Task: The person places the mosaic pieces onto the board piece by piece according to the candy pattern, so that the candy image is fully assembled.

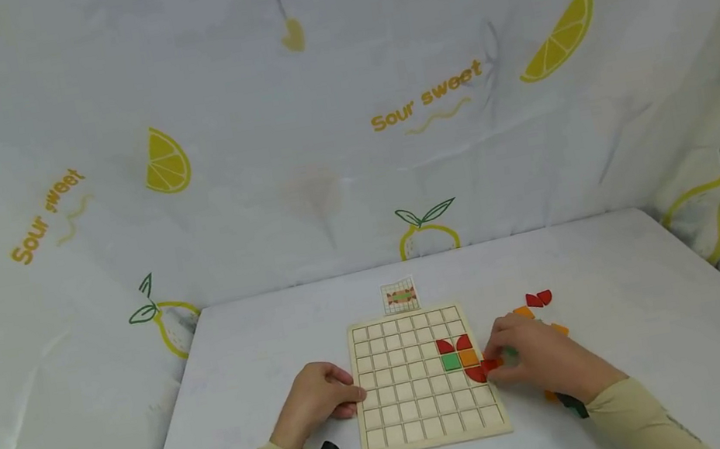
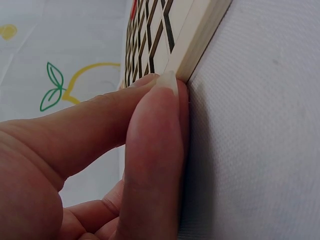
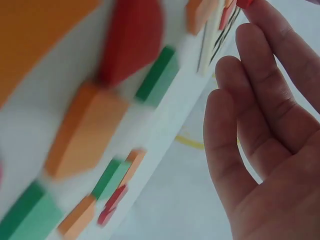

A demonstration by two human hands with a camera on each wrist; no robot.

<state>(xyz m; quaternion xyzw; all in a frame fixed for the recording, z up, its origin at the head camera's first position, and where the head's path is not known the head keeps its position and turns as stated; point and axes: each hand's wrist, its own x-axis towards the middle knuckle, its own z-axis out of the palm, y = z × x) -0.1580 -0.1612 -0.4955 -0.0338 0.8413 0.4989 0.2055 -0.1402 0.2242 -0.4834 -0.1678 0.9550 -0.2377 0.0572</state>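
The wooden grid board (image 1: 411, 413) lies flat on the white table. At its left edge, my left hand (image 1: 320, 396) grips the rim; in the left wrist view the thumb (image 2: 152, 135) and a finger meet at the board's side. My right hand (image 1: 539, 353) is at the right edge, pinching a small red tile (image 1: 489, 366) by its fingertips. Beside that tile, the board carries a green square (image 1: 451, 361), an orange square (image 1: 469, 358) and several rounded red tiles (image 1: 476, 375). The right wrist view shows the other fingers (image 3: 250, 95) extended, with the held red tile at the top edge.
Behind the board lies a small pattern card (image 1: 400, 297). Loose orange, green and red tiles are scattered right of the board, partly under my right hand, including two red ones (image 1: 539, 299) farther back. A lemon-printed white cloth (image 1: 297, 187) hangs behind the table.
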